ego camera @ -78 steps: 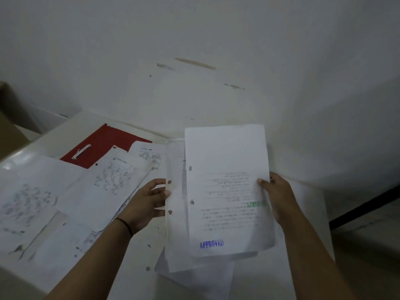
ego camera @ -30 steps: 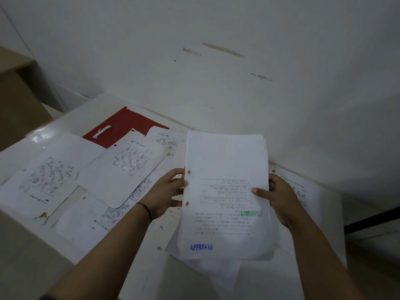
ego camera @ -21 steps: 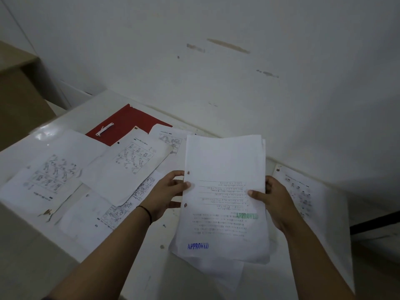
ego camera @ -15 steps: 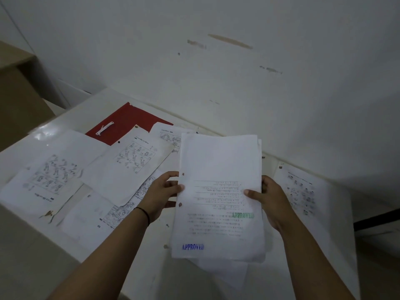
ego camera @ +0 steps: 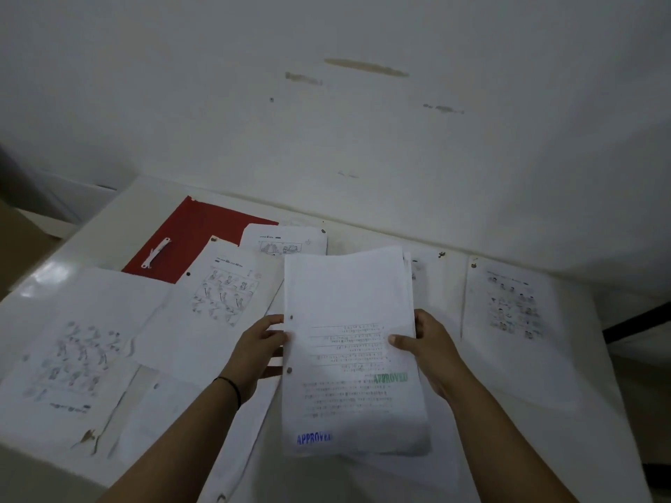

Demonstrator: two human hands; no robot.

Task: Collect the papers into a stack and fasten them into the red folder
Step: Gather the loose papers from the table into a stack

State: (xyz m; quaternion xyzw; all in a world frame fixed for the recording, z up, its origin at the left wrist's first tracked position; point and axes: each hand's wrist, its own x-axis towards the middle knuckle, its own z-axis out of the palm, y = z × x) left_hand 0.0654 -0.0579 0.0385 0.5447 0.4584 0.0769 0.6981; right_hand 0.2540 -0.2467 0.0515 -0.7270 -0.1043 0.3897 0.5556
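both hands [ego camera: 257, 352] gripping paper stack [ego camera: 348, 321], red folder [ego camera: 192, 234] beyond

The table [ego camera: 109, 226] is largely covered by loose sheets [ego camera: 214, 314]. The folder [ego camera: 188, 234] is overlapped along its near edge by one sheet; its clip [ego camera: 157, 253] is left exposed.

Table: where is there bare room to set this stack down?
Little. The table is bare along its far-left edge beside the red folder, and in a strip by the wall between the stack and the far-right sheet. The left side is crowded with overlapping drawing sheets. Both hands, left and right, hold the stack.
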